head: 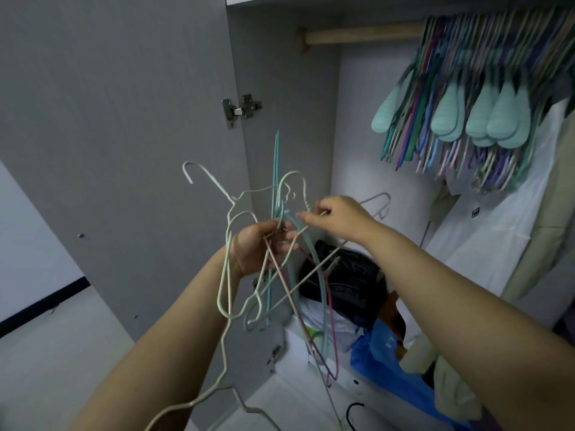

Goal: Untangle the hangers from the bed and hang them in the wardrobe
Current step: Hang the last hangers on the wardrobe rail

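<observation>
A: Progress, head view?
B: Well along, I judge. Many hangers (485, 98) already crowd the rod (361, 35). A tangle (280, 244) remains, held well below the rod, at the open wardrobe.
A: Hands?
B: Left hand (255, 247) grips the tangle; right hand (337, 216) pinches one white hanger's neck. Freeing and hanging these is left.

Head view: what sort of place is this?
Most likely a bedroom or dressing area, at an open wardrobe: a wooden rail crowded with hung hangers, a hinged door, and garments hanging inside.
</observation>
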`<move>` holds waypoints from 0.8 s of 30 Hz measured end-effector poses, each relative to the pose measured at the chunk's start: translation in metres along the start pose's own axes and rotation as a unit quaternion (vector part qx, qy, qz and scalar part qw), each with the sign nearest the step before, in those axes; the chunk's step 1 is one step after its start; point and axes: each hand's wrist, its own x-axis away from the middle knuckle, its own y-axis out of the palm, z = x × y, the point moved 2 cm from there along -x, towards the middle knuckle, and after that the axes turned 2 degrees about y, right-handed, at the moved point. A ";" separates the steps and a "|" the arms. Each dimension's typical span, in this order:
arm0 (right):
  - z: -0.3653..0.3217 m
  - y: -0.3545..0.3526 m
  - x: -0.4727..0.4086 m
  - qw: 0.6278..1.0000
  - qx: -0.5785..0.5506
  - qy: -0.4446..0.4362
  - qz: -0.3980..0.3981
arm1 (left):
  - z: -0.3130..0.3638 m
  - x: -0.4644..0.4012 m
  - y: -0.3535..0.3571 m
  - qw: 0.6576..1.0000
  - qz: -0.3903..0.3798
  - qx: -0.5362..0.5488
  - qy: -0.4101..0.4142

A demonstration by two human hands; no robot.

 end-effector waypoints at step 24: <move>0.069 -0.023 0.027 0.930 0.078 0.315 -0.174 | -0.008 -0.002 -0.035 0.936 0.226 -0.203 0.177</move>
